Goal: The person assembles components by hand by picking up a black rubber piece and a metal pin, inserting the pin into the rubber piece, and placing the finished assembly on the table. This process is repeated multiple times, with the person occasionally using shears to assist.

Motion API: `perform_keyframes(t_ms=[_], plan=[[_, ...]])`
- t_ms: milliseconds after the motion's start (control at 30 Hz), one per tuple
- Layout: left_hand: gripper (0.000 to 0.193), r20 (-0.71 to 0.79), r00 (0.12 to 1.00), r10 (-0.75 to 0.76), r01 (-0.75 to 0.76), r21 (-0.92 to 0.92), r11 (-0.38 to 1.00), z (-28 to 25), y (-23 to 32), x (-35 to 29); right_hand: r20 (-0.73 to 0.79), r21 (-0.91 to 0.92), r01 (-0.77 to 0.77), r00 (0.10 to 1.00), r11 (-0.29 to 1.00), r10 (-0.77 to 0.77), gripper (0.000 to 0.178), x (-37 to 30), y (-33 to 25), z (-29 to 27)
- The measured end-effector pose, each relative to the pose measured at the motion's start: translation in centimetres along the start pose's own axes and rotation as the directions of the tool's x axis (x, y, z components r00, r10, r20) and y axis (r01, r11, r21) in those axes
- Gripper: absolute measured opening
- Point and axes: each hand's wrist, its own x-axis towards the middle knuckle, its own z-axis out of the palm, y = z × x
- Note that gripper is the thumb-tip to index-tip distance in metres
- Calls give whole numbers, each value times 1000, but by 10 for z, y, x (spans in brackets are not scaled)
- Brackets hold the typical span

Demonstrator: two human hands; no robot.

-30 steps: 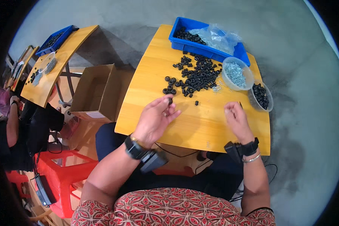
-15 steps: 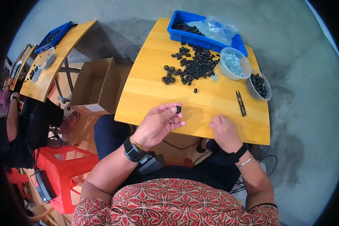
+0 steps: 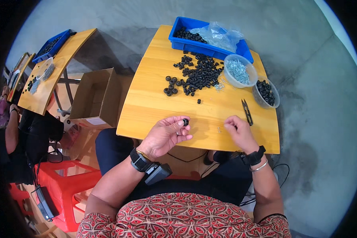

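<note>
My left hand (image 3: 162, 137) pinches a small round black part (image 3: 185, 122), a grommet-like ring, between thumb and forefinger above the front edge of the yellow table. To its right, my right hand (image 3: 242, 134) hovers low over the tabletop with its fingers curled together; whatever may be between the fingertips is hidden. Beside those fingertips lie a few tiny silvery pieces (image 3: 219, 129), like screws. Farther back spreads a heap of small black parts (image 3: 202, 73), with several larger round ones (image 3: 170, 90) at its left. One black piece (image 3: 198, 101) sits alone nearer me.
A blue tray (image 3: 204, 48) with black parts and a clear bag (image 3: 216, 35) stands at the back. On the right are a tub of silvery pieces (image 3: 238, 72), a tub of black parts (image 3: 265, 93) and thread snips (image 3: 247, 112). A cardboard box (image 3: 94, 99) and red stool (image 3: 63, 180) stand left.
The view has shifted slightly. Tiny silvery pieces now show on the table by my right fingertips, which have drawn a little to their right. My left hand still pinches the black part.
</note>
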Motion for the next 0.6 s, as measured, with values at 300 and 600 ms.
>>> perform_keyframes(t_ms=[300, 600], plan=[[22, 45, 999, 18, -19, 16, 1000, -1, -1, -6, 87, -394, 244, 970, 886, -228, 11, -13, -14, 20], [25, 249, 967, 51, -54, 7, 998, 17, 0, -26, 2, 100, 256, 966, 961, -258, 10, -17, -88, 5]])
